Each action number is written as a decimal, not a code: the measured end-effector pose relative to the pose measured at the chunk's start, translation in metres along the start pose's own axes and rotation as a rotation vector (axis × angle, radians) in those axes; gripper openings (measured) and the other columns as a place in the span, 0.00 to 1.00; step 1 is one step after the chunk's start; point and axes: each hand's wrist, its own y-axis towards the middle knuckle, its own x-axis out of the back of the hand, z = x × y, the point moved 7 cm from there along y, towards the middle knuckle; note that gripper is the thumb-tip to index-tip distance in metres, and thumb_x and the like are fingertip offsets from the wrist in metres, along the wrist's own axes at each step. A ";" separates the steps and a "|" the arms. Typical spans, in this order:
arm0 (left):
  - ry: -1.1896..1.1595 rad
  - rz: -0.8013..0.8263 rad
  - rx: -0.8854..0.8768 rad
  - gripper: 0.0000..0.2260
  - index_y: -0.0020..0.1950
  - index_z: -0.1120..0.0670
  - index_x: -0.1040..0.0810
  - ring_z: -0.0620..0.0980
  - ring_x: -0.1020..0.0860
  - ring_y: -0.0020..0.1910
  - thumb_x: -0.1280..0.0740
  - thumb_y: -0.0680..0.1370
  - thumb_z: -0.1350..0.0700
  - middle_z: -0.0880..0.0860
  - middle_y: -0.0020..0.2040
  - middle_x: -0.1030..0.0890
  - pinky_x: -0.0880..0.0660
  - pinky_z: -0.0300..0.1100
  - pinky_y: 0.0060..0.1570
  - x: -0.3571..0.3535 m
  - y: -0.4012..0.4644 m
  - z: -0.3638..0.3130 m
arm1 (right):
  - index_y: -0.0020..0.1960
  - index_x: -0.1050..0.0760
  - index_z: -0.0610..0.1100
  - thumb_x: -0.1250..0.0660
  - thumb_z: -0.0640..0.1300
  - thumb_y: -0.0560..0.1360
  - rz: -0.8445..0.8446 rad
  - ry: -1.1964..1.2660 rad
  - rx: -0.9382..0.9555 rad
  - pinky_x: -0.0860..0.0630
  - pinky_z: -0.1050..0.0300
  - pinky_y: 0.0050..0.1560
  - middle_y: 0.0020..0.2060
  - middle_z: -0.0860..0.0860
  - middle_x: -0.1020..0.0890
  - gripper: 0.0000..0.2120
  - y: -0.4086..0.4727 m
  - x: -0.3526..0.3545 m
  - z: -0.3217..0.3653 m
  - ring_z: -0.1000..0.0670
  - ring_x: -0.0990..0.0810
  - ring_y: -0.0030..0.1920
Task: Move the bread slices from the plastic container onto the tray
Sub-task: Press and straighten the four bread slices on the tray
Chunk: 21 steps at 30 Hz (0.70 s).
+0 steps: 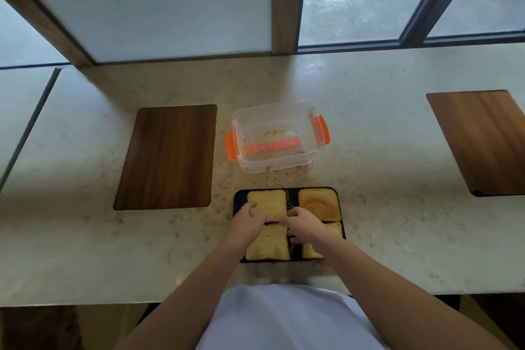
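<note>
Bread: four soft, light golden square bread slices [267,206] lie on my black rectangular tray [238,202]; I judge them crumbly, best lifted by edges.
Container: clear plastic container with orange clips [277,136] holds crumbs only.
Left hand [247,220]: fingers curled on the far-left slice's corner.
Right hand [302,221]: curled between slices; grip unclear.

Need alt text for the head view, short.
Both bare hands, left hand and right hand, rest on four toasted bread slices laid on a black rectangular tray. Behind it stands a clear plastic container with orange clips, holding only crumbs, on a pale stone counter.
</note>
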 end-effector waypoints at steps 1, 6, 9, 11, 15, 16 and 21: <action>-0.013 0.009 0.006 0.28 0.76 0.47 0.35 0.46 0.26 0.55 0.37 0.76 0.49 0.49 0.65 0.26 0.29 0.44 0.49 0.000 0.000 0.000 | 0.75 0.33 0.44 0.32 0.49 0.78 -0.001 0.002 0.002 0.18 0.55 0.46 0.48 0.51 0.22 0.27 0.000 0.000 0.000 0.51 0.21 0.50; -0.048 0.006 0.019 0.27 0.77 0.49 0.35 0.49 0.28 0.59 0.36 0.77 0.50 0.52 0.71 0.29 0.30 0.46 0.51 0.002 0.003 0.002 | 0.71 0.30 0.44 0.31 0.49 0.77 -0.026 0.001 -0.002 0.20 0.58 0.43 0.49 0.51 0.23 0.24 0.001 0.000 0.001 0.51 0.21 0.51; -0.057 0.004 0.044 0.26 0.76 0.51 0.33 0.43 0.27 0.46 0.36 0.77 0.50 0.46 0.54 0.26 0.27 0.45 0.43 0.003 0.004 0.002 | 0.70 0.30 0.45 0.31 0.49 0.77 -0.035 0.004 -0.003 0.20 0.57 0.43 0.49 0.51 0.23 0.23 0.001 -0.001 0.001 0.51 0.21 0.51; -0.066 0.019 0.053 0.26 0.75 0.51 0.32 0.45 0.27 0.49 0.36 0.77 0.50 0.48 0.57 0.27 0.27 0.46 0.46 0.004 0.006 0.002 | 0.70 0.30 0.45 0.31 0.48 0.77 -0.033 0.015 -0.005 0.19 0.57 0.45 0.50 0.51 0.23 0.23 0.001 -0.001 0.001 0.51 0.21 0.52; -0.117 0.044 0.085 0.23 0.74 0.52 0.31 0.49 0.30 0.56 0.36 0.79 0.51 0.50 0.61 0.28 0.30 0.47 0.52 0.008 0.006 0.001 | 0.70 0.29 0.44 0.31 0.48 0.78 -0.031 0.032 -0.010 0.20 0.58 0.43 0.53 0.49 0.22 0.22 -0.001 -0.002 0.000 0.51 0.21 0.53; -0.128 0.047 0.092 0.22 0.73 0.52 0.31 0.50 0.30 0.56 0.36 0.79 0.51 0.50 0.59 0.28 0.30 0.48 0.52 0.010 0.007 0.000 | 0.70 0.30 0.44 0.31 0.48 0.78 -0.027 0.034 -0.003 0.20 0.58 0.43 0.54 0.48 0.22 0.23 -0.002 -0.003 0.001 0.51 0.21 0.53; -0.119 0.070 0.086 0.19 0.68 0.54 0.27 0.52 0.27 0.58 0.36 0.79 0.51 0.52 0.59 0.25 0.28 0.51 0.57 0.015 0.007 -0.002 | 0.72 0.31 0.42 0.32 0.47 0.79 -0.004 0.048 0.011 0.18 0.58 0.47 0.55 0.47 0.22 0.23 -0.004 -0.007 0.009 0.49 0.21 0.55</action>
